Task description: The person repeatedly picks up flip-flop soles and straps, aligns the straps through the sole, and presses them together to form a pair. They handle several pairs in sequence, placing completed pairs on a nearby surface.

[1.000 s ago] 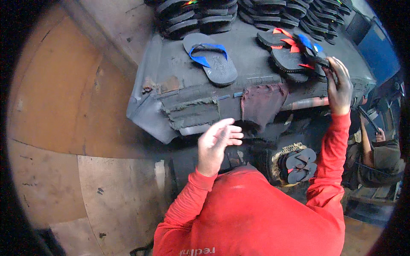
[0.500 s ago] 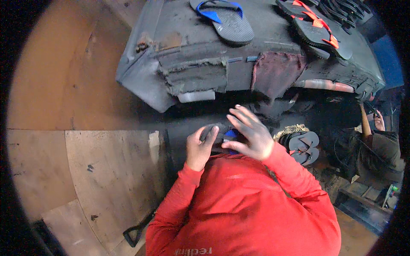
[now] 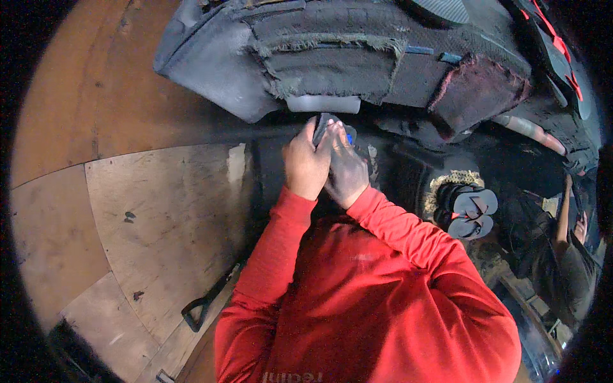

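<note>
Between my two hands, held close together beneath the bench's front edge, is a dark flip-flop [image 3: 324,122] with a bit of blue strap showing. My left hand [image 3: 306,159] grips it from the left, thumb up along it. My right hand [image 3: 347,167] presses against it from the right, its fingers closed near the tip of my left thumb. Most of the flip-flop is hidden behind the hands. Just above them a pale grey roll [image 3: 324,104] is fixed along the bench edge.
The dark padded bench [image 3: 332,70] carries a reddish cloth [image 3: 479,92], a grey sandal [image 3: 444,9] and orange-strapped sandals [image 3: 557,48]. Stacked grey flip-flops [image 3: 474,210] stand at the right. Beyond them another person [image 3: 562,249] is at work. Wooden panels [image 3: 163,223] line the left.
My right hand, spread open before, has closed onto the flip-flop. Both hands have come together and moved up and away from my body. The view has shifted, so the bench sits higher and further right.
</note>
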Available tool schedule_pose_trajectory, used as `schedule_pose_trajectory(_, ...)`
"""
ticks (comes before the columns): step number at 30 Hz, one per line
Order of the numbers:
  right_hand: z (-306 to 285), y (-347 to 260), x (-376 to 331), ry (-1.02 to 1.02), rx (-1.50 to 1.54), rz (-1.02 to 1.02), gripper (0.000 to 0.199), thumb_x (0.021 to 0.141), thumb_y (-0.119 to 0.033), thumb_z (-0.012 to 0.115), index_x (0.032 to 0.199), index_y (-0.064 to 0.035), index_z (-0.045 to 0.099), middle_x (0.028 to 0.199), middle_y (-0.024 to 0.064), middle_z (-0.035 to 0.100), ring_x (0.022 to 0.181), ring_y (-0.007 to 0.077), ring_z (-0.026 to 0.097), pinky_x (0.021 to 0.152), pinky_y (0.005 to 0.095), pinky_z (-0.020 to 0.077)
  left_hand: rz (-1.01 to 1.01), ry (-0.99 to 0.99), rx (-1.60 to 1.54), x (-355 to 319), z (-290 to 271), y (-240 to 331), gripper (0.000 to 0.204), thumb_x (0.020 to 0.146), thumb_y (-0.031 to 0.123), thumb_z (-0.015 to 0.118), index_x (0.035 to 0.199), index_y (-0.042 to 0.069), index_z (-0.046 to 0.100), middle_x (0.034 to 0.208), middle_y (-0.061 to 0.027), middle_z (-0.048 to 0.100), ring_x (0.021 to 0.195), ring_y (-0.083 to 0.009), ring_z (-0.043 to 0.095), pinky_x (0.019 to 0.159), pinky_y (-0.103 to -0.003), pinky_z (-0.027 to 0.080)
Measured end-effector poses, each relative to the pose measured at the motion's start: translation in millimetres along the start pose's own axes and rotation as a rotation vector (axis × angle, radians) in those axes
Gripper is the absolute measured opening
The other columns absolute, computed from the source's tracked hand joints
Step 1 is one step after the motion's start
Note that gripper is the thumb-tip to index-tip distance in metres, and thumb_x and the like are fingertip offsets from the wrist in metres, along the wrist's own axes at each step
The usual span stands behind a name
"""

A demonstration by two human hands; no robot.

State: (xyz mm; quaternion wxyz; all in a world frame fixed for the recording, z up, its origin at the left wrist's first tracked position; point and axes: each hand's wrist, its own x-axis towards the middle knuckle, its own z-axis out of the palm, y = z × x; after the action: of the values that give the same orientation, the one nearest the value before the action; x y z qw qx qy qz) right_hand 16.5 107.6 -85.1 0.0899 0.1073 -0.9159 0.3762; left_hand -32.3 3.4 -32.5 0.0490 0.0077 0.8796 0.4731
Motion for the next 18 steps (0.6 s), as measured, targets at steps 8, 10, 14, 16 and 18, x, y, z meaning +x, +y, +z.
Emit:
schedule_pose_trajectory(8, 1.2, 6.2, 6.8, 0.133, -0.075, -0.238, 0.066, 0.075, -0.016, 0.071, 0.134, 0.0066, 0.049, 0.147, 0.0219, 0.043, 0.139, 0.0397, 0.037, 0.103, 0.0467, 0.0457, 0.104, 0.154, 0.034, -23.6, -11.7, 11.2, 0.039, 0.09, 0.016, 0.066, 0.123, -0.004, 0.059, 0.108, -0.0276, 0.065, 0.098, -0.0397, 0.067, 0.082, -0.041, 0.053)
schedule_pose_trajectory(10, -0.4, 4.5, 7.1, 0.141, 0.057, -0.219, 0.066, 0.076, -0.016, 0.07, 0.134, 0.0068, 0.049, 0.146, 0.0223, 0.043, 0.138, 0.0401, 0.039, 0.103, 0.0463, 0.0462, 0.099, 0.149, 0.054, -27.8, -14.0, 9.7, 0.041, 0.087, 0.01, 0.067, 0.124, -0.004, 0.058, 0.113, -0.0269, 0.064, 0.1, -0.0407, 0.065, 0.085, -0.042, 0.052)
schedule_pose_trajectory(14, -6.6, 1.5, 2.4, 0.069, 0.139, -0.103, 0.063, 0.076, -0.016, 0.07, 0.132, 0.0062, 0.052, 0.145, 0.0239, 0.044, 0.132, 0.0398, 0.047, 0.098, 0.0435, 0.0498, 0.028, 0.072, 0.081, -13.6, -7.2, 11.2, 0.036, 0.09, 0.018, 0.064, 0.12, -0.002, 0.06, 0.102, -0.0258, 0.067, 0.094, -0.0413, 0.066, 0.081, -0.043, 0.052)
schedule_pose_trajectory(16, -10.9, 4.5, 0.1, -0.061, 0.116, 0.021, 0.058, 0.076, -0.017, 0.069, 0.128, 0.0049, 0.055, 0.145, 0.0248, 0.043, 0.128, 0.0399, 0.05, 0.094, 0.043, 0.0526, -0.145, -0.029, 0.152, -1.2, 0.5, 13.9, 0.035, 0.092, 0.023, 0.062, 0.116, -0.002, 0.062, 0.095, -0.0254, 0.068, 0.089, -0.0417, 0.066, 0.077, -0.043, 0.052)
schedule_pose_trajectory(18, -15.4, 9.2, -0.8, -0.254, 0.074, 0.209, 0.052, 0.077, -0.019, 0.068, 0.123, 0.0033, 0.058, 0.145, 0.0256, 0.043, 0.125, 0.0401, 0.053, 0.088, 0.0431, 0.0553, -0.087, -0.071, 0.125, 11.2, 7.2, 14.0, 0.034, 0.093, 0.028, 0.06, 0.112, -0.001, 0.063, 0.09, -0.0252, 0.067, 0.086, -0.042, 0.066, 0.073, -0.044, 0.052)
